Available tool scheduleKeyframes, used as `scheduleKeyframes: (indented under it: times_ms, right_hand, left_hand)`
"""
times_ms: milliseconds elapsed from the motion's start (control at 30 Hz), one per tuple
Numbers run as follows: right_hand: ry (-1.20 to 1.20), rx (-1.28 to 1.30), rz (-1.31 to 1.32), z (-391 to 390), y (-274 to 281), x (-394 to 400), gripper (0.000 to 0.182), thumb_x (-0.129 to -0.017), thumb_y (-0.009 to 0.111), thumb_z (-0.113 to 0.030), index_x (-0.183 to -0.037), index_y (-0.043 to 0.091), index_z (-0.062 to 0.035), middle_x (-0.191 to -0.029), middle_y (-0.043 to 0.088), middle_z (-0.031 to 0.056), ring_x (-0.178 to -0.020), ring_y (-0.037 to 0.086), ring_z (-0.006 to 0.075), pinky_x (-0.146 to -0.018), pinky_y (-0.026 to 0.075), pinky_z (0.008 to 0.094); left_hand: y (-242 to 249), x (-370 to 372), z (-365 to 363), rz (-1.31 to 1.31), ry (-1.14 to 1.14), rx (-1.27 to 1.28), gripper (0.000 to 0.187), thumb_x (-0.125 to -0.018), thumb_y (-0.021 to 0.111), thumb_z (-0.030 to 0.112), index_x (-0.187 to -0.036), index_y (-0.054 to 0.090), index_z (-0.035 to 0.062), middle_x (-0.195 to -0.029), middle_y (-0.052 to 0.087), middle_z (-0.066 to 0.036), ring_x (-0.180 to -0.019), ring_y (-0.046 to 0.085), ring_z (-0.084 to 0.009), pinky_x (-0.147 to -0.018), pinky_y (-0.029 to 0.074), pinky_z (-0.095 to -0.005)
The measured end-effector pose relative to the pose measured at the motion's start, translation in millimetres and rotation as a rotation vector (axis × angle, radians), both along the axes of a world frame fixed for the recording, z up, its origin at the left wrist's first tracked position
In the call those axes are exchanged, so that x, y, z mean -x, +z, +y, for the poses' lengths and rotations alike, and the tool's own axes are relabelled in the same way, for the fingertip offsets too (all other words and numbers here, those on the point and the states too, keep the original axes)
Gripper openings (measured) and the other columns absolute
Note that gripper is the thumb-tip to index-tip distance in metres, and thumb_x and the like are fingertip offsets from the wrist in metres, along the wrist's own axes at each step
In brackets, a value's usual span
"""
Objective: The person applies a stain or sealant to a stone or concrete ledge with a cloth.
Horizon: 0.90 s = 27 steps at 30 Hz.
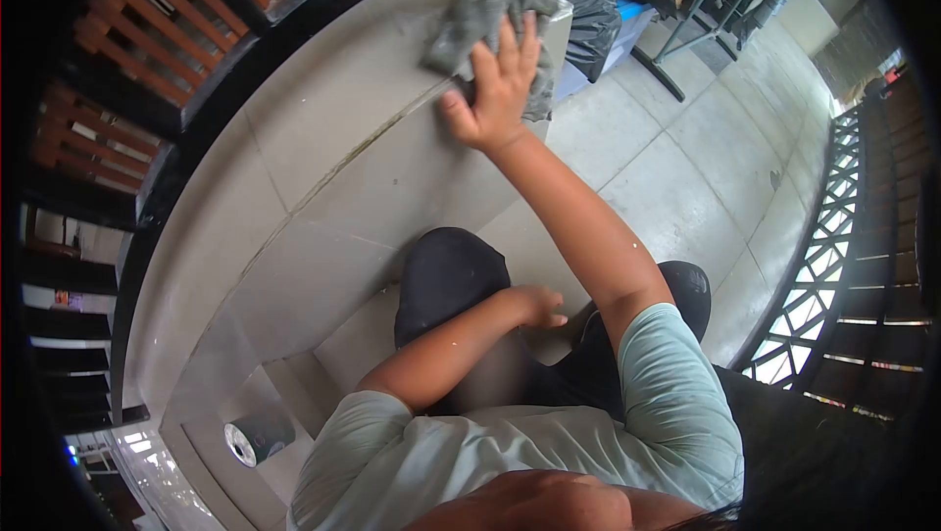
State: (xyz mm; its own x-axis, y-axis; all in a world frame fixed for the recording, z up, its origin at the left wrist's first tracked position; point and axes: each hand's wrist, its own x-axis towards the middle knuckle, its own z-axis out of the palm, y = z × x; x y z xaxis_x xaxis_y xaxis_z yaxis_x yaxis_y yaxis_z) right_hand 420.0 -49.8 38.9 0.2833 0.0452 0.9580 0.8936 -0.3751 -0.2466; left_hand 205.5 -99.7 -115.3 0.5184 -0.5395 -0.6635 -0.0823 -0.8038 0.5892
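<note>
My right hand (503, 90) lies with its fingers spread on a crumpled grey-green cloth (470, 17), at the far end of a tiled ledge (323, 124). The cloth drapes over the ledge's edge, and the thumb is off it, near the side face. My left hand (539, 307) is beside my bent knee (451, 271), its fingers loosely bent and apart, with nothing seen in them.
A dark cylindrical roll (260, 439) is at the lower left. Black plastic bags (593, 31) and a metal stand (701, 2) are beyond the ledge. Wooden slats (157, 22) line the left, a lattice fence (818, 257) the right. Floor tiles (676, 173) show between.
</note>
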Motion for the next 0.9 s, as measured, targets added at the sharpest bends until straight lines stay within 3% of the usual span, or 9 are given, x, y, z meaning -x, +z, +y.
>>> scheduleKeyframes:
  times_ms: [33, 133, 267, 367, 633, 800, 900]
  right_hand:
    - [0.024, 0.032, -0.027, -1, 2, 4, 0.069, -0.094, 0.051, -0.063, -0.117, 0.065, 0.0008, -0.150, 0.045, 0.0323, -0.147, 0.027, 0.0579, -0.117, 0.018, 0.0662]
    - [0.031, 0.136, -0.153, -14, -3, -10, 0.063, -0.089, 0.054, -0.071, -0.110, 0.070, -0.0132, -0.146, 0.054, 0.0205, -0.144, 0.040, 0.0461, -0.119, 0.020, 0.0619]
    - [0.072, 0.313, -0.423, -43, 1, -62, 0.063, -0.082, 0.058, -0.079, -0.101, 0.068, -0.0200, -0.133, 0.064, 0.0098, -0.134, 0.055, 0.0332, -0.115, 0.032, 0.0500]
    - [0.146, 0.276, -0.452, -48, 3, -72, 0.064, -0.082, 0.058, -0.080, -0.099, 0.067, -0.0194, -0.132, 0.065, 0.0102, -0.133, 0.056, 0.0340, -0.114, 0.033, 0.0495]
    - [0.024, 0.189, -0.382, -55, -8, -97, 0.074, -0.080, 0.056, -0.085, -0.099, 0.071, -0.0144, -0.133, 0.064, 0.0147, -0.129, 0.058, 0.0374, -0.114, 0.033, 0.0511]
    - [0.012, 0.078, -0.334, -56, -13, -109, 0.083, -0.082, 0.058, -0.079, -0.123, 0.067, -0.0069, -0.144, 0.056, 0.0215, -0.139, 0.047, 0.0431, -0.111, 0.036, 0.0541]
    - [0.025, -0.044, -0.269, -54, -11, -108, 0.083, -0.084, 0.060, -0.075, -0.129, 0.064, -0.0060, -0.149, 0.050, 0.0247, -0.140, 0.045, 0.0463, -0.113, 0.035, 0.0551]
  left_hand:
    - [-2, -1, 1, 0.036, 0.004, 0.028, 0.065, -0.100, 0.057, 0.051, -0.144, 0.053, 0.0043, -0.137, 0.060, -0.024, -0.127, 0.059, -0.0395, -0.106, 0.047, -0.0447]
    - [-7, -2, 1, 0.098, 0.005, 0.098, 0.065, -0.100, 0.057, 0.052, -0.144, 0.054, 0.0038, -0.134, 0.062, -0.024, -0.125, 0.060, -0.0401, -0.105, 0.048, -0.0448]
    - [-4, 2, 1, 0.047, -0.017, 0.107, 0.066, -0.100, 0.058, 0.052, -0.144, 0.054, 0.0046, -0.132, 0.063, -0.023, -0.124, 0.061, -0.0394, -0.105, 0.048, -0.0446]
    - [-1, 6, -3, 0.013, -0.030, 0.102, 0.065, -0.100, 0.057, 0.053, -0.145, 0.053, 0.0056, -0.131, 0.063, -0.022, -0.124, 0.061, -0.0388, -0.105, 0.048, -0.0451]
    - [5, 5, 1, -0.067, -0.020, 0.043, 0.063, -0.100, 0.056, 0.052, -0.144, 0.054, 0.0070, -0.130, 0.064, -0.021, -0.123, 0.061, -0.0386, -0.104, 0.048, -0.0464]
    - [-4, 4, -1, -0.057, 0.028, 0.087, 0.065, -0.099, 0.056, 0.053, -0.143, 0.054, 0.0056, -0.129, 0.065, -0.023, -0.122, 0.062, -0.0392, -0.103, 0.048, -0.0471]
    - [-14, 3, -2, -0.083, 0.045, 0.129, 0.066, -0.099, 0.056, 0.054, -0.142, 0.055, 0.0043, -0.127, 0.066, -0.024, -0.122, 0.062, -0.0400, -0.103, 0.049, -0.0473]
